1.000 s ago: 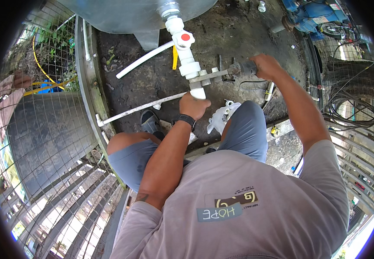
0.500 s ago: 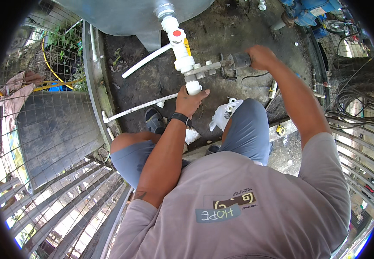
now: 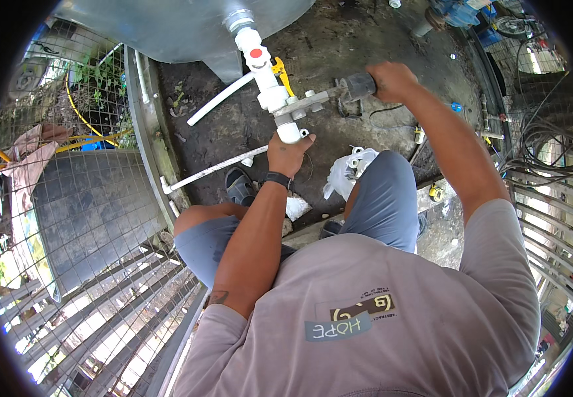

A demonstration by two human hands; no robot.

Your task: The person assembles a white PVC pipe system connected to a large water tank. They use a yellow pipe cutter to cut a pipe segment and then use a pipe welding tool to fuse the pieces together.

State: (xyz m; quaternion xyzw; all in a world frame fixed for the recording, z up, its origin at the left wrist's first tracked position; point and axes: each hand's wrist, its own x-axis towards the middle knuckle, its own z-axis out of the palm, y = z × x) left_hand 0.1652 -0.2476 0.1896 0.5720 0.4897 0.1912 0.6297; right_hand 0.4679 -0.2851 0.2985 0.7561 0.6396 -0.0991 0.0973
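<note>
My right hand (image 3: 391, 81) is wrapped round the dark handle of a pipe fusion welder (image 3: 308, 104), whose grey metal plate reaches left to a white plastic pipe line. My left hand (image 3: 286, 157) grips a white pipe fitting (image 3: 289, 132), pressed against the near side of the plate. On the plate's far side the white valve assembly (image 3: 258, 57), with a red round mark, runs up to the outlet of a grey tank (image 3: 167, 26). A yellow valve lever (image 3: 281, 74) sticks out beside it. My left fingers are partly hidden under the fitting.
A loose white pipe (image 3: 220, 99) and a longer thin pipe (image 3: 217, 169) lie to the left. A plastic bag of white fittings (image 3: 349, 171) sits by my right knee, a yellow tape measure (image 3: 436, 193) farther right. Wire mesh fencing (image 3: 94, 218) and coiled black hose (image 3: 554, 149) flank me.
The whole view has shifted slightly, and the yellow lever shows more clearly beside the valve. Both hands keep their hold on the fitting and the welder.
</note>
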